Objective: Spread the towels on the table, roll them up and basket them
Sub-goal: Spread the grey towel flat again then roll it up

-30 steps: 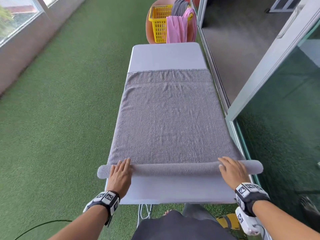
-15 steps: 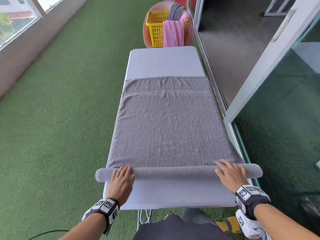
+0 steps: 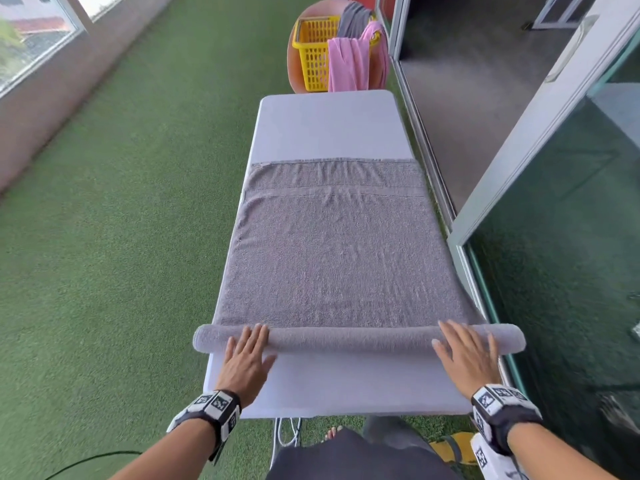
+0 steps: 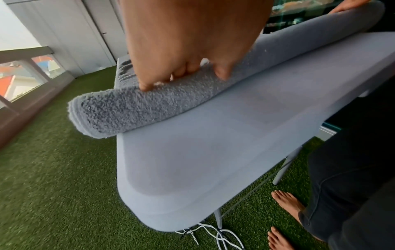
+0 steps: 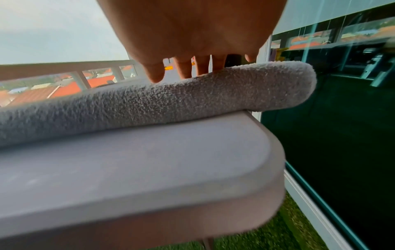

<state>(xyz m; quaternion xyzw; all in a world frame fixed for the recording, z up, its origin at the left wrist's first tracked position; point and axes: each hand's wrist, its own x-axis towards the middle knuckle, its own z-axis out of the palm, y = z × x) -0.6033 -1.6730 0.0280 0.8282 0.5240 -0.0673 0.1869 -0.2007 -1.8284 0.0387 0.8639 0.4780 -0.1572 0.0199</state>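
A grey towel (image 3: 332, 251) lies spread along the white table (image 3: 329, 126), its near end wound into a thin roll (image 3: 356, 339) that overhangs both table sides. My left hand (image 3: 247, 353) presses flat on the roll near its left end, fingers straight (image 4: 147, 86). My right hand (image 3: 464, 351) presses flat on it near the right end, fingertips (image 5: 156, 76) over the roll (image 5: 171, 103). The roll's left end (image 4: 119, 111) sticks out past the table edge. A yellow basket (image 3: 315, 53) stands beyond the table's far end.
A pink towel (image 3: 353, 64) and a dark grey one (image 3: 353, 19) hang over the basket's rim. Green artificial turf (image 3: 121, 237) lies to the left, a glass sliding door (image 3: 540, 237) close on the right. My bare feet (image 4: 286, 206) and white cables (image 4: 213, 236) are under the near table edge.
Both hands have pushed the roll a little farther along the table away from me, and the roll has grown slightly thicker. The view has tilted.
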